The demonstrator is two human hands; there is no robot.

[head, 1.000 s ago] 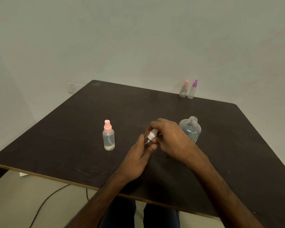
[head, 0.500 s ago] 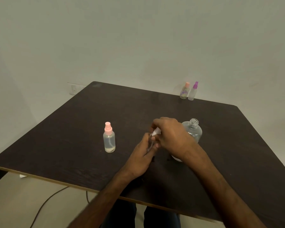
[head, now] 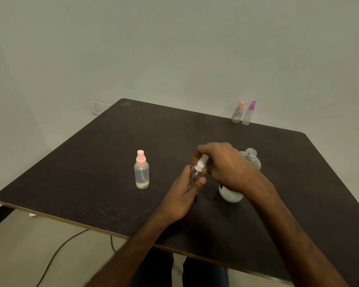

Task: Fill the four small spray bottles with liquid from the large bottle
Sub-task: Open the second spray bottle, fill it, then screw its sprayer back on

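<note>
Clear spray bottle (head: 194,176) gripped by left hand (head: 181,196); right hand (head: 223,163) pinches its white cap (head: 201,163).

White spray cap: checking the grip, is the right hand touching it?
Touching. The head view shows the right hand's fingers closed around the white spray cap, while the left hand holds the small bottle below.

Bare forearms, no sleeves; hands bare, ringless; dark blue trousers (head: 203,274) below table edge.

The right hand (head: 226,164) has lifted the white spray cap (head: 201,163) slightly off the small bottle (head: 194,177)
</note>
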